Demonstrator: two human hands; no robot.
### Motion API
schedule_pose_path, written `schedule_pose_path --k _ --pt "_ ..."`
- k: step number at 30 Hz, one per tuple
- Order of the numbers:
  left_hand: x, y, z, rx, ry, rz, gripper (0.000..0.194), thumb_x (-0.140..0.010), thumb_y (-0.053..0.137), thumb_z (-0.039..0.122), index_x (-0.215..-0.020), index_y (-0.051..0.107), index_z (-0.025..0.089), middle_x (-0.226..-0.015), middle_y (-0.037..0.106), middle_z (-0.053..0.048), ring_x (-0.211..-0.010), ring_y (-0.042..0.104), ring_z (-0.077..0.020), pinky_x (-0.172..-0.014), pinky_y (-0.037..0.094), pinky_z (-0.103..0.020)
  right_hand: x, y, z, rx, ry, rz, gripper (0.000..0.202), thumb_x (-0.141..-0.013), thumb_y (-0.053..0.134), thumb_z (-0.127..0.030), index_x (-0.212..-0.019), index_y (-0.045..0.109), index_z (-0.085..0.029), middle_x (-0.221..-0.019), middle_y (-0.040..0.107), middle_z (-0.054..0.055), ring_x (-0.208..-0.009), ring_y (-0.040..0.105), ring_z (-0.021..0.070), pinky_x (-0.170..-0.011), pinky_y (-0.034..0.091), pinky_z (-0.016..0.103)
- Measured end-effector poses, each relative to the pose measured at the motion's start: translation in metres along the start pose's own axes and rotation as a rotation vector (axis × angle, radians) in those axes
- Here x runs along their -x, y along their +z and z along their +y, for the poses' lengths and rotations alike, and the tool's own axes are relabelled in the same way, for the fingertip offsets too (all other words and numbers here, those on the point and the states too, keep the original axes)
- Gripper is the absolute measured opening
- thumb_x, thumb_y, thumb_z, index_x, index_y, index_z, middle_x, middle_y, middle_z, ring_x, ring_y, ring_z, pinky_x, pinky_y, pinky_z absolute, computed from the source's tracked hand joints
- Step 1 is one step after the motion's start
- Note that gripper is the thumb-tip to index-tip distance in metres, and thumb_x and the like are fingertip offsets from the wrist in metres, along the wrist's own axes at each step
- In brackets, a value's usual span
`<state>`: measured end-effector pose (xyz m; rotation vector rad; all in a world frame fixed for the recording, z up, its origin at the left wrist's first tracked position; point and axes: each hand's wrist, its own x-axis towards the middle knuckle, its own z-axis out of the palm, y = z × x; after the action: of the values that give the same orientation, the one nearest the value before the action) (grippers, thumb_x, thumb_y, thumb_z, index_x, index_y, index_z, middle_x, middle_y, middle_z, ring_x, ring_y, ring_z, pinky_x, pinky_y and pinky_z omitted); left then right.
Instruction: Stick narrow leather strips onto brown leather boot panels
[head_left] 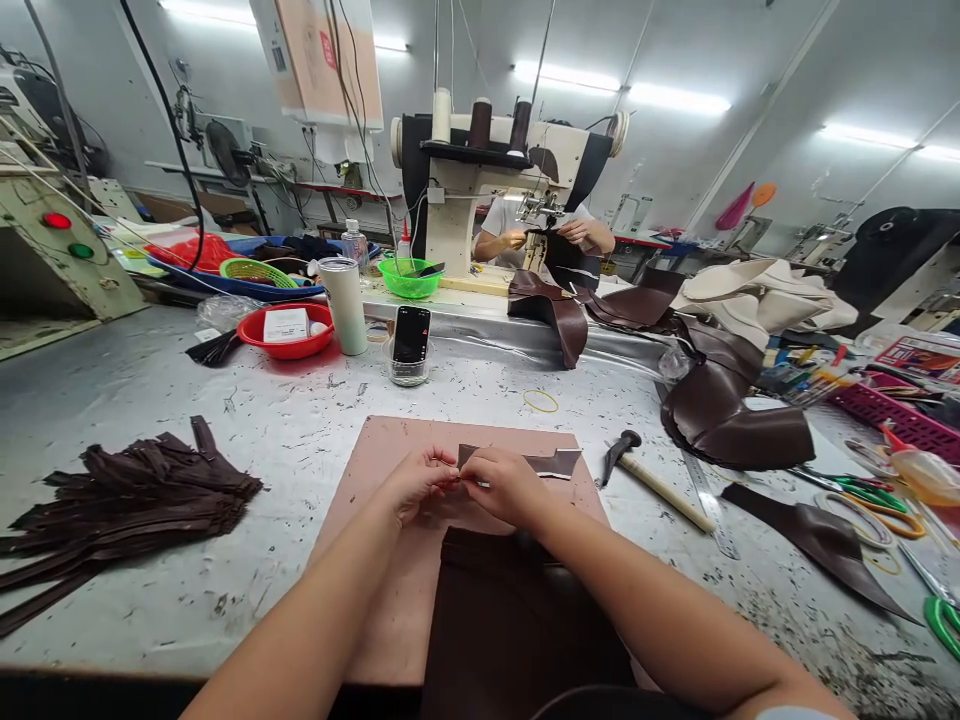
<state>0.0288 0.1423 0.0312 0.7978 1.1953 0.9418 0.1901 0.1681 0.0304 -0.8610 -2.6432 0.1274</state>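
Note:
Over a pinkish board (390,610), my left hand (420,485) and my right hand (504,485) meet with fingertips almost touching. Both pinch the left end of a narrow dark brown leather piece (544,464), which has a pale edge at its right end. My fingers hide the exact spot they grip. Below them, a large dark brown panel (510,610) lies across the board and runs toward my body. A hammer (664,490) with a wooden handle and dark head rests just right of the board, beside a steel ruler (709,500).
Brown strips (142,500) are heaped at left. A phone (411,338), tumbler (343,305) and red bowl (286,330) stand behind the board. Brown leather pieces (724,415), scissors (874,505) and a purple basket (900,420) are at right. Another person works behind a sewing machine (465,195).

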Motion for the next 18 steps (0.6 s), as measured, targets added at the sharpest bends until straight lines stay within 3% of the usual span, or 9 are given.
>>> schedule_pose_path --k 6,12,18 --pt "-0.002 -0.001 -0.012 -0.003 0.056 -0.045 0.042 -0.052 0.073 0.031 -0.080 0.044 0.018 -0.056 0.054 0.004 -0.046 0.045 -0.0068 -0.042 0.026 -0.016 -0.004 -0.002 -0.001 -0.179 0.059 -0.065 0.008 -0.077 0.057 -0.010 -0.077 0.060 -0.017 -0.080 0.062 0.005 -0.077 0.055 0.0166 -0.070 0.041 0.027" --pt "-0.001 0.003 -0.015 -0.016 0.108 -0.109 0.044 -0.051 0.074 0.031 -0.075 0.040 0.019 -0.056 0.053 0.005 -0.047 0.046 -0.0061 -0.046 0.031 -0.016 -0.008 -0.008 0.006 -0.290 0.046 -0.159 0.012 -0.072 0.062 -0.008 -0.070 0.055 -0.017 -0.078 0.053 0.002 -0.079 0.050 0.0165 -0.073 0.041 0.028" --pt "-0.001 0.003 -0.014 -0.020 0.114 -0.107 0.040 -0.051 0.070 0.026 -0.072 0.037 0.019 -0.057 0.052 0.006 -0.049 0.046 -0.0058 -0.049 0.032 -0.017 -0.004 -0.004 0.014 -0.451 0.053 -0.149 0.016 -0.072 0.057 -0.004 -0.069 0.050 -0.018 -0.083 0.048 0.002 -0.080 0.048 0.0142 -0.076 0.042 0.027"
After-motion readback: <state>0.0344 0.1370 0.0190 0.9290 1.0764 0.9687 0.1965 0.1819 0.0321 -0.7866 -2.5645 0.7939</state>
